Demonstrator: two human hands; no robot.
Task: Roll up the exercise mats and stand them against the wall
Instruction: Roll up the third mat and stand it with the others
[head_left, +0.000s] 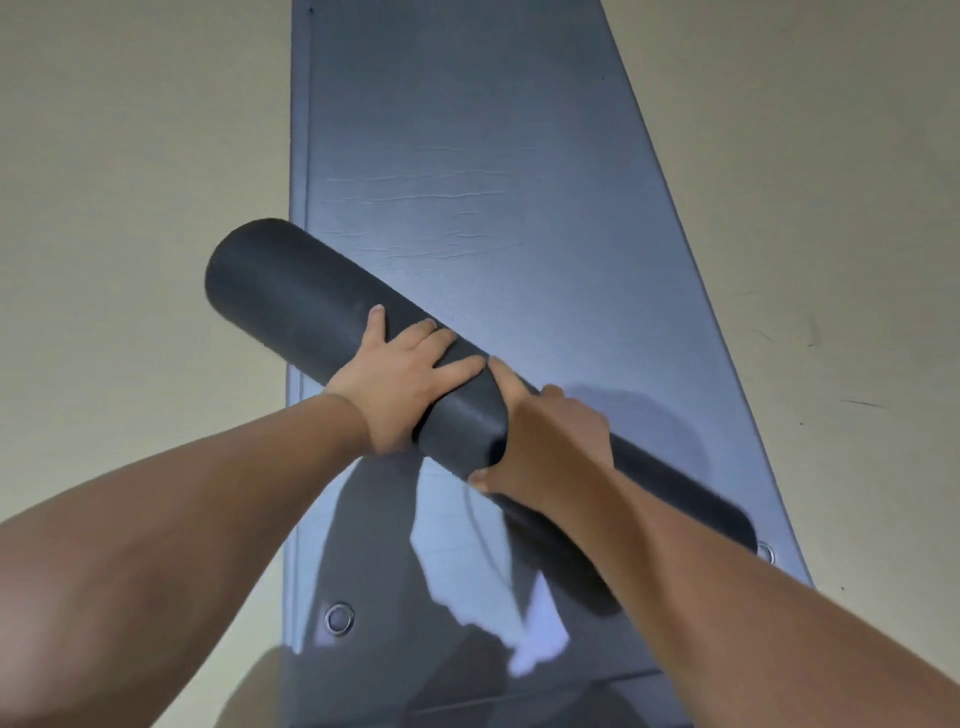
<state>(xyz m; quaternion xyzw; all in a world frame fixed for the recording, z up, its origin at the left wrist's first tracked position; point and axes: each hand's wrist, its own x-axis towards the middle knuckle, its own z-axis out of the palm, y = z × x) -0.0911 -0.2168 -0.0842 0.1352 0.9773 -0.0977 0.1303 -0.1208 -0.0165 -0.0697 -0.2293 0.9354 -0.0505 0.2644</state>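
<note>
Your rolled mat (311, 291) lies diagonal across the flat mat (493, 130), one end past that mat's edge over the floor (130, 156). Left hand (410, 374) is spread flat on top; right hand (550, 441) wraps fingers & thumb round it. Squeeze firmly, keep layers tight & ends even before upending.

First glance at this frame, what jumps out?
A dark rolled mat lies diagonally across centre frame, over a flat blue-grey mat on the pale floor. The left hand presses on it with spread fingers; the right hand grips it alongside.
</note>
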